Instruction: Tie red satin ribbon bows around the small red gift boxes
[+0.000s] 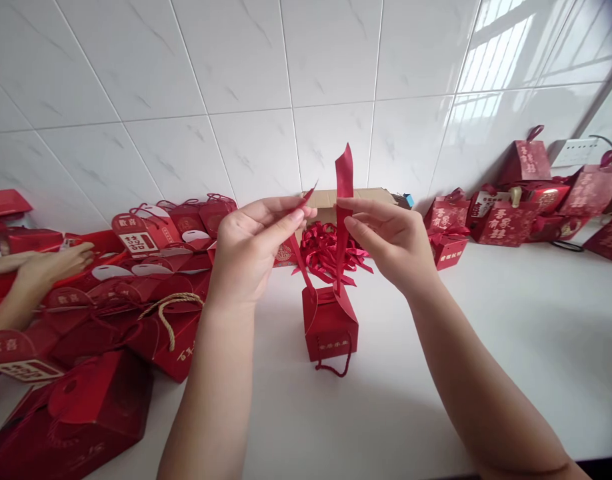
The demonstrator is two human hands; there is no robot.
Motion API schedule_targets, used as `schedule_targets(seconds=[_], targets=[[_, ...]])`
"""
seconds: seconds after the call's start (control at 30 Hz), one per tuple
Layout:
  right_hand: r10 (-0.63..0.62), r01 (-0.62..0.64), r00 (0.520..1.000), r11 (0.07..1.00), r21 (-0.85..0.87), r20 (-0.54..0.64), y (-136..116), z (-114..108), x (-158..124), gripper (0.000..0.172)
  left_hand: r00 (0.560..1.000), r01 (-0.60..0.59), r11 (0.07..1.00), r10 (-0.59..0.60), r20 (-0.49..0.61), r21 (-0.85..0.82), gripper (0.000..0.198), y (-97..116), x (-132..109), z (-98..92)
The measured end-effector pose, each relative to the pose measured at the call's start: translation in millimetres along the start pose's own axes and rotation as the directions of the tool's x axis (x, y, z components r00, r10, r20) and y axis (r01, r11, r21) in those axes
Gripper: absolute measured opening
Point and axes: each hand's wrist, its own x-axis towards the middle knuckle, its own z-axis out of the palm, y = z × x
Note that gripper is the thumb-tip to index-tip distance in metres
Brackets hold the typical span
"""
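Observation:
A small red gift box [331, 323] with gold lettering stands upright on the white table, its dark red cord handle [336, 370] hanging at the front. A red ribbon [342, 250] rises in two strands from the top of the box. One strand's end is pinched between the thumb and fingers of my left hand [259, 247]. My right hand [393, 240] pinches the other strand, whose free end stands up above the fingers. Both hands are raised above the box, to either side of it.
Behind the box lies a heap of loose red ribbons [331, 250] before a cardboard box [366, 196]. Many red gift boxes [106, 393] crowd the left. Another person's hand [51, 267] reaches in there. More boxes [511, 223] are stacked right, near a power strip [572, 152].

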Motion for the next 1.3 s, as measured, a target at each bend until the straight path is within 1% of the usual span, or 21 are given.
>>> schedule_targets(seconds=[0.07,0.13,0.27,0.37,0.53,0.67,0.8,1.0,1.1,1.3], targets=[[-0.028,0.028,1.0,0.999,-0.017,-0.012,1.8,0.4,0.4,0.026,1.0,-0.009,1.0,0.009,0.013,-0.007,0.011,-1.9,1.3,-1.2],[-0.051,0.05,0.998,0.998,-0.033,-0.033,2.9,1.1,0.6,0.024,1.0,-0.006,1.0,0.006,-0.003,-0.029,0.01,-5.7,2.6,-1.6],[-0.073,0.072,0.996,0.997,-0.025,-0.058,4.0,2.3,0.4,0.023,0.994,-0.007,0.998,0.001,-0.109,-0.062,0.014,-15.6,5.7,-1.6],[-0.079,0.078,0.995,0.997,-0.015,-0.062,4.9,2.4,0.6,0.022,0.986,-0.042,0.998,0.035,-0.163,-0.04,0.015,-20.0,7.5,-2.4],[-0.076,0.077,0.995,0.997,0.017,-0.067,6.3,1.9,1.1,0.021,0.961,-0.109,0.994,0.101,-0.256,-0.02,0.013,-20.9,8.9,-3.0],[-0.067,0.071,0.995,0.996,0.047,-0.078,6.3,2.6,1.3,0.02,0.947,-0.129,0.992,0.117,-0.3,-0.019,0.013,-19.8,9.1,-1.6],[-0.04,0.046,0.996,0.996,0.078,-0.077,6.0,3.5,0.9,0.02,0.947,-0.112,0.993,0.099,-0.305,-0.027,0.014,-18.3,8.8,-1.9],[0.052,-0.042,0.998,0.982,0.184,-0.047,5.7,2.8,-0.1,0.019,0.956,-0.068,0.996,0.051,-0.289,-0.05,0.018,-18.0,9.7,-5.7],[0.067,-0.059,0.997,0.982,0.182,-0.038,5.0,3.5,-0.4,0.019,0.959,-0.07,0.996,0.054,-0.277,-0.049,0.019,-17.2,9.4,-6.2],[0.054,-0.048,0.998,0.987,0.152,-0.035,3.1,6.5,-0.8,0.019,0.966,-0.065,0.997,0.054,-0.253,-0.039,0.021,-14.7,7.2,-3.9]])
